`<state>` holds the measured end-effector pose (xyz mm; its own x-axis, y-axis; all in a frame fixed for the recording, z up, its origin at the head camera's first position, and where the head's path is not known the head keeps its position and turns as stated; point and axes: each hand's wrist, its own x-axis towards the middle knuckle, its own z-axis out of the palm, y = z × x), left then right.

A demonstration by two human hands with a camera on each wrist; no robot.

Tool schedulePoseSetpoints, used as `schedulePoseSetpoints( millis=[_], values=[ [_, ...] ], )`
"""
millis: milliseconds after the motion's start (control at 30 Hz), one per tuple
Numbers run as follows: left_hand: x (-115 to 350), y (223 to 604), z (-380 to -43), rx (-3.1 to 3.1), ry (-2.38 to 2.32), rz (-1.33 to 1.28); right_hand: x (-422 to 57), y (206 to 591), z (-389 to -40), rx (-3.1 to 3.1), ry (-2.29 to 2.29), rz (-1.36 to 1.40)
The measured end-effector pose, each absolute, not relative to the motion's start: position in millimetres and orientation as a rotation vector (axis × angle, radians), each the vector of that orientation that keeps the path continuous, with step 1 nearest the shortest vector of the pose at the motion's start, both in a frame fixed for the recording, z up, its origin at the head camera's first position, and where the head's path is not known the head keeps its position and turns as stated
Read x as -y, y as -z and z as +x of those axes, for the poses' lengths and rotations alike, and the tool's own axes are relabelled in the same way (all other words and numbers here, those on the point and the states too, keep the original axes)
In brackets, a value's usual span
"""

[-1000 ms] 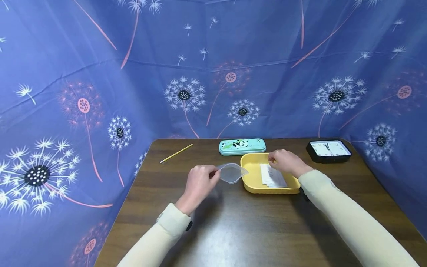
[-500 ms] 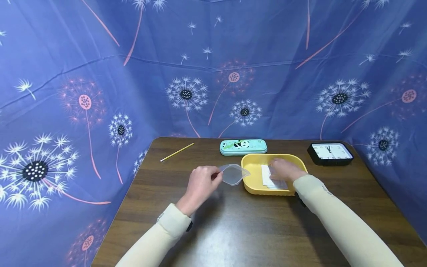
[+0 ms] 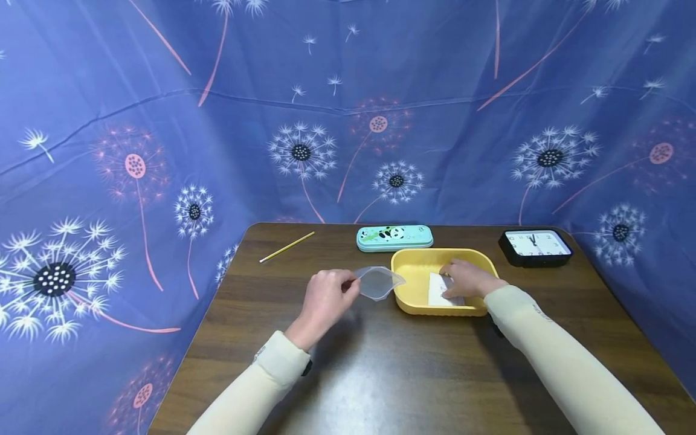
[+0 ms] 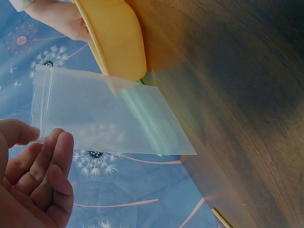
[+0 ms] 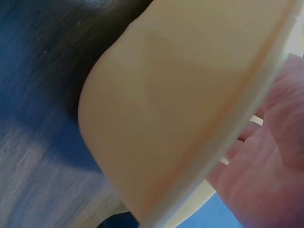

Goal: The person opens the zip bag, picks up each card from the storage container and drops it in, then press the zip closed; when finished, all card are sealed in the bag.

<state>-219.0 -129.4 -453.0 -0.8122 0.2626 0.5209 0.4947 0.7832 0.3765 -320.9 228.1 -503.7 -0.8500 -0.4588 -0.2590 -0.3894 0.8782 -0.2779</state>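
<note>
My left hand (image 3: 330, 299) pinches a clear zip-lock bag (image 3: 376, 283) by one corner, left of the yellow tray (image 3: 405, 296). In the left wrist view the bag (image 4: 109, 114) looks flat and see-through, its zip strip between thumb and fingers; the other fingers are curled. My right hand (image 3: 470, 281) reaches into the tray, thumb and fingers around the white paper slips (image 3: 437, 290). Part of the paper is hidden beneath that hand. In the right wrist view the tray wall (image 5: 171, 95) hides the fingertips of the right hand (image 5: 266, 166).
Behind the tray lies a mint pencil case (image 3: 394, 238) with a panda print. A yellow pencil (image 3: 287, 247) lies at the back left. A black-framed clock (image 3: 535, 246) stands at the back right of the wooden table (image 3: 348, 374). A blue patterned cloth (image 3: 348, 157) encloses the table.
My right hand has lowered from above the tray's far side onto the paper slips, and they look gathered into a smaller shape. The left hand and the bag have stayed nearly still.
</note>
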Motion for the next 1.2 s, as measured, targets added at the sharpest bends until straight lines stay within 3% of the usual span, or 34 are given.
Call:
schedulePoseSetpoints(
  millis=[1200],
  values=[
    [131, 447, -220, 2.542, 0.742, -0.533, -229, 486, -312, -3.069, 0.182, -0.639]
  ],
)
